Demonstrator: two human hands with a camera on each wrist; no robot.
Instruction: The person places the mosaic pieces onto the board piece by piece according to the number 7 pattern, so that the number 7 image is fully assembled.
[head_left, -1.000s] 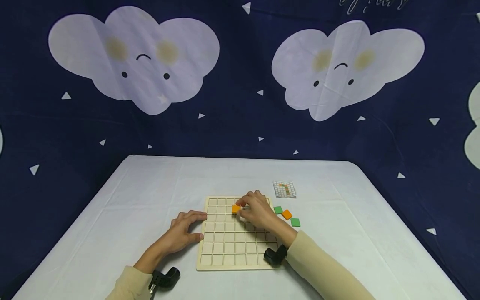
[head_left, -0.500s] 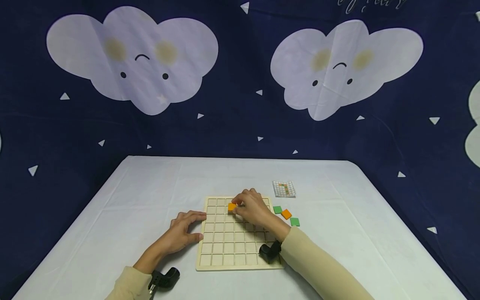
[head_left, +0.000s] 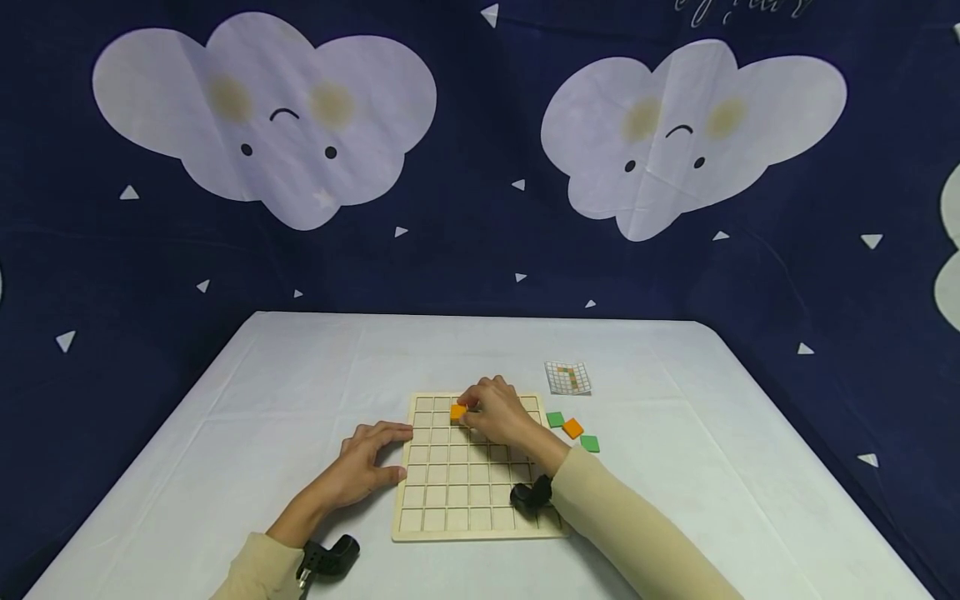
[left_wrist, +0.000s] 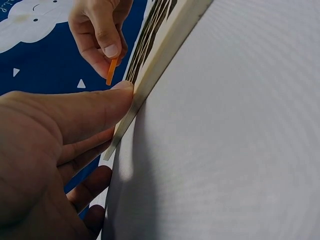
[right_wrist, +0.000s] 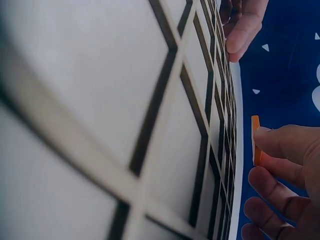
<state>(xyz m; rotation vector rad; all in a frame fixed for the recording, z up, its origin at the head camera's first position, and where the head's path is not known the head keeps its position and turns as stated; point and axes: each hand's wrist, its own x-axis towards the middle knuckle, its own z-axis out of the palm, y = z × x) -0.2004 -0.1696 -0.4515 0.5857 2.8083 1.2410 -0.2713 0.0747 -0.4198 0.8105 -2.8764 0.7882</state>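
My right hand (head_left: 498, 414) pinches an orange square tile (head_left: 457, 414) between thumb and fingertip, over the far rows of a pale wooden grid board (head_left: 437, 521). In the right wrist view this tile (right_wrist: 255, 142) is seen edge-on, a small gap apart from the grid. My left hand (head_left: 367, 465) rests at the board's left edge with thumb and fingers spread. The left wrist view has the left thumb (left_wrist: 95, 107) right at the board's rim, the other fingers partly behind it.
Right of the board lie a green tile (head_left: 555, 419), a loose orange tile (head_left: 573, 428) and another green tile (head_left: 590, 444). Beyond them is a small printed grid card (head_left: 567, 378). A white cloth (head_left: 300, 367) covers the table, and a dark blue cloud-patterned curtain (head_left: 480, 250) hangs behind.
My right hand has moved left and slightly away across the far part of the board, carrying the orange tile. The left hand has stayed at the edge.
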